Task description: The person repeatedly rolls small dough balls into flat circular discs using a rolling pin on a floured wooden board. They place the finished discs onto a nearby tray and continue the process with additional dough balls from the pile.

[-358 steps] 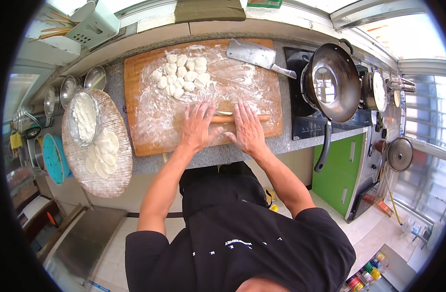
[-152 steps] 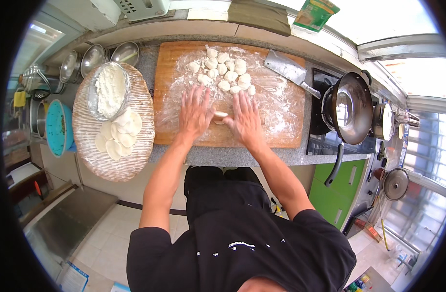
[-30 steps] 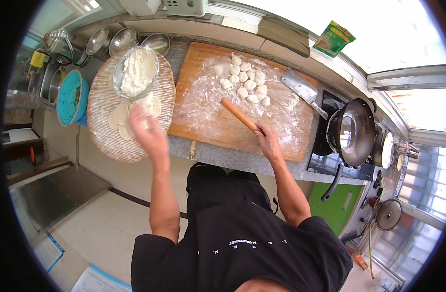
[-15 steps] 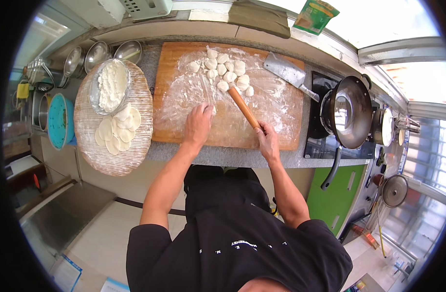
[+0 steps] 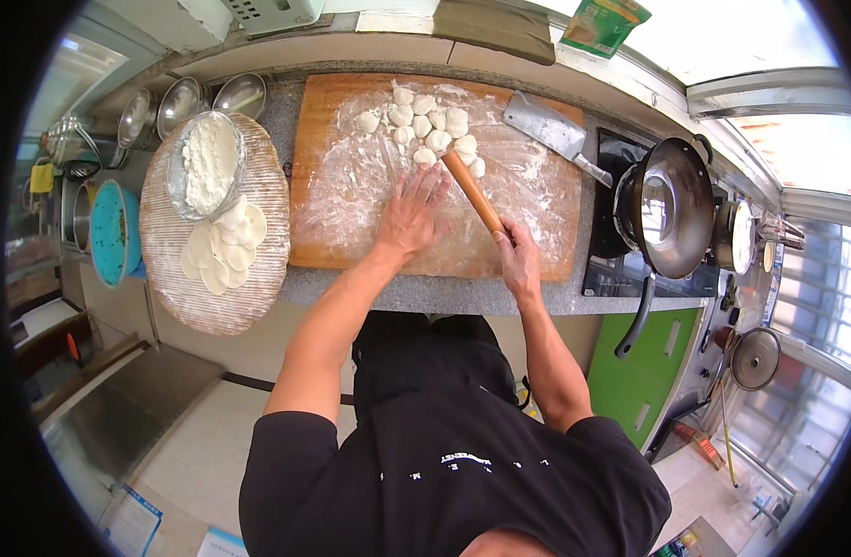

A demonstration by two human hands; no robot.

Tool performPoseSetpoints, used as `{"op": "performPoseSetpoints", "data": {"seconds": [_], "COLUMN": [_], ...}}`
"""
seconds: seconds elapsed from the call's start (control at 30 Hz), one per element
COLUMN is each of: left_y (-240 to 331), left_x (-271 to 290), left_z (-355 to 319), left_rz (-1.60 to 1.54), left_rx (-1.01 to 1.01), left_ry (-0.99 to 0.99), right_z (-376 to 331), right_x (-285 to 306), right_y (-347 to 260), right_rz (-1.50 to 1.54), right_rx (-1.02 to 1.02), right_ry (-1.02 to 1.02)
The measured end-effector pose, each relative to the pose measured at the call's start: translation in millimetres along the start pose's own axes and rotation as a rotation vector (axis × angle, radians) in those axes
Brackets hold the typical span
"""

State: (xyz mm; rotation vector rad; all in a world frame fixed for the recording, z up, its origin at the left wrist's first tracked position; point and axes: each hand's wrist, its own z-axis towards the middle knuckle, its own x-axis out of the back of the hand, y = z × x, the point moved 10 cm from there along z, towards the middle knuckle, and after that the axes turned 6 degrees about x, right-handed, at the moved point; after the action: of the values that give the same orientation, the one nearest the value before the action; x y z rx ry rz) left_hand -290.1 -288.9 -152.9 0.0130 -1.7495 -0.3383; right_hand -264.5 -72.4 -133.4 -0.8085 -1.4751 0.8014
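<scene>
My right hand (image 5: pixel 516 255) is wrapped round the near end of a wooden rolling pin (image 5: pixel 473 192). The pin slants away to the left, its far tip beside the dough pieces. Several small white dough pieces (image 5: pixel 438 140) lie clustered on the far half of a floured wooden board (image 5: pixel 328 232). My left hand (image 5: pixel 412 215) is over the board left of the pin, palm down, fingers stretched toward the nearest dough piece (image 5: pixel 425 158). Whether its fingertips touch that piece I cannot tell. Anything under the palm is hidden.
At left, a round floured tray (image 5: pixel 170 278) bears a flour bowl (image 5: pixel 178 176) and rolled dough wrappers (image 5: pixel 223 249). A cleaver (image 5: pixel 546 129) lies at the board's far right. Beyond it a wok (image 5: pixel 690 223) stands on the stove. Metal bowls (image 5: pixel 180 104) and a turquoise basin (image 5: pixel 116 232) are left.
My left hand has moved right and away from me, its fingers opening out toward the dough pieces. The rolling pin has shifted slightly to the right in my right hand.
</scene>
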Motion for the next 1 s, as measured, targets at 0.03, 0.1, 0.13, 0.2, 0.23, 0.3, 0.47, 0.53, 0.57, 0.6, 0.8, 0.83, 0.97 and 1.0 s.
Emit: {"op": "performPoseSetpoints", "data": {"seconds": [0.03,0.1,0.13,0.2,0.23,0.3,0.47,0.53,0.57,0.6,0.8,0.83,0.97,1.0], "left_y": [-5,-16,-29,-69,-90,-125,-94,-80,-85,-93,-115,-106,-93,-91], "left_x": [5,15,29,58,70,83,43,23,20,31,40,32,23,32], "left_z": [2,5,-3,-30,-46,-79,-90,-77,-66,-46,-11,-26,-86,-88], "left_rz": [-0.055,-0.162,-0.27,-0.489,-0.6,-0.819,-0.326,-0.088,-0.069,-0.062,-0.105,-0.097,-0.186,-0.229], "left_rx": [0.029,0.089,0.138,0.227,0.27,0.365,0.335,0.319,0.345,0.348,0.357,0.327,0.258,0.241], "left_ry": [0.036,0.102,0.228,0.477,0.599,0.849,0.476,0.293,0.282,0.332,0.366,0.297,0.205,0.214], "right_z": [3,13,17,25,26,21,-3,1,7,16,70,53,0,-2], "right_x": [0,-3,-6,-10,-16,-38,-87,-102,-113,-119,-136,-137,-129,-127], "right_y": [-4,-15,-25,-46,-60,-81,-90,-86,-84,-90,-91,-81,-93,-95], "right_rz": [-0.036,-0.107,-0.126,-0.167,-0.21,-0.309,-0.436,-0.592,-0.689,-0.79,-0.845,-0.826,-0.814,-0.801], "right_rx": [0.022,0.062,0.103,0.179,0.265,0.372,0.588,0.622,0.623,0.622,0.522,0.558,0.562,0.574], "right_ry": [-0.022,-0.068,-0.083,-0.107,-0.101,-0.233,-0.378,-0.404,-0.367,-0.329,-0.342,-0.308,-0.413,-0.4]}}
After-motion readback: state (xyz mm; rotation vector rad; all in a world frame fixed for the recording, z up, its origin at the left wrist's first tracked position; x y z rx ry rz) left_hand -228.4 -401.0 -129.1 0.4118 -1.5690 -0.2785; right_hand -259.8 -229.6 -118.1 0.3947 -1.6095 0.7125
